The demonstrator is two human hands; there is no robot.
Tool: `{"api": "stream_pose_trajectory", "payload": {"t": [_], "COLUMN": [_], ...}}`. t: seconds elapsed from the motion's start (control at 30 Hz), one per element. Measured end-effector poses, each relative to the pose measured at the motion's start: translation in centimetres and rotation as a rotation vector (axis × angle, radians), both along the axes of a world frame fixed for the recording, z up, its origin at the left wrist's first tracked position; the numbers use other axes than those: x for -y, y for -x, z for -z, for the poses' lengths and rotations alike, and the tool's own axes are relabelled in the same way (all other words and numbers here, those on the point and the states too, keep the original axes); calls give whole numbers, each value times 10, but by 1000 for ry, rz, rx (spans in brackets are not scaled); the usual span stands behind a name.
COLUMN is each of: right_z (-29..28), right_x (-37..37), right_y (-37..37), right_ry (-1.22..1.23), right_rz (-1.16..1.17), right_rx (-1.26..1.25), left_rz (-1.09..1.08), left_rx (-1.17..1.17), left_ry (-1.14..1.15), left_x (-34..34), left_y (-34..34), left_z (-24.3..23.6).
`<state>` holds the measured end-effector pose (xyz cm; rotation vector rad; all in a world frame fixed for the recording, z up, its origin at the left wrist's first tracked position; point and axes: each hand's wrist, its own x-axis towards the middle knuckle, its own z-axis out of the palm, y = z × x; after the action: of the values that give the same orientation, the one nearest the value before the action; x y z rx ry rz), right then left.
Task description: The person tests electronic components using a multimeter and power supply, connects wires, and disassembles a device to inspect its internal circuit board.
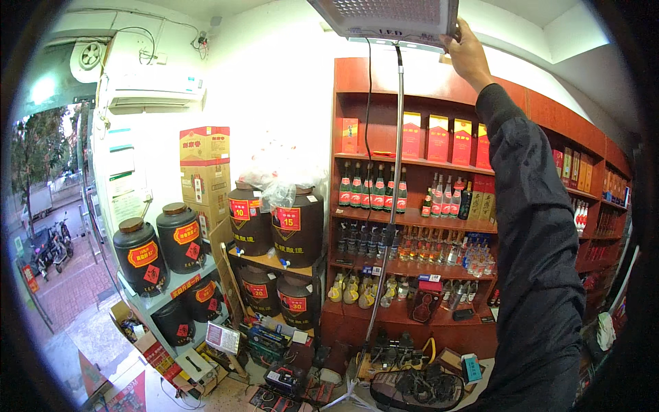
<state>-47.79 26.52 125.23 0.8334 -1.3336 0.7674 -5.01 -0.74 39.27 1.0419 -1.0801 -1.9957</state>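
Observation:
My right hand [468,55], at the end of a dark sleeve, is raised to the top of the view. Its fingers are closed on the right edge of a flat rectangular floodlight [391,15] with a ribbed face and a pale frame. Below the lamp, a thin metal stand pole [400,103] slants down to spread legs [351,395] on the floor. A black cable [368,103] hangs beside the pole. The lamp's upper part is cut off by the picture edge. My left hand is out of view.
Behind the pole, a reddish wooden shelf unit [412,165] carries bottles and boxes. Large dark jars [296,223] stand on racks to the left, beside stacked cartons [204,172]. A black bag [419,390], tool cases and cables crowd the floor around the stand. A glass door [86,178] is far left.

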Motion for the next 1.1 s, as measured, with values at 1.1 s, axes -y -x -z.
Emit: {"api": "stream_pose_trajectory", "payload": {"t": [1.1], "right_z": [42], "right_x": [23], "right_y": [9], "right_ry": [164], "right_rz": [-632], "right_rx": [324], "left_rz": [107], "left_rx": [-90], "left_ry": [-50], "left_x": [-24], "left_y": [-10], "left_z": [-40]}}
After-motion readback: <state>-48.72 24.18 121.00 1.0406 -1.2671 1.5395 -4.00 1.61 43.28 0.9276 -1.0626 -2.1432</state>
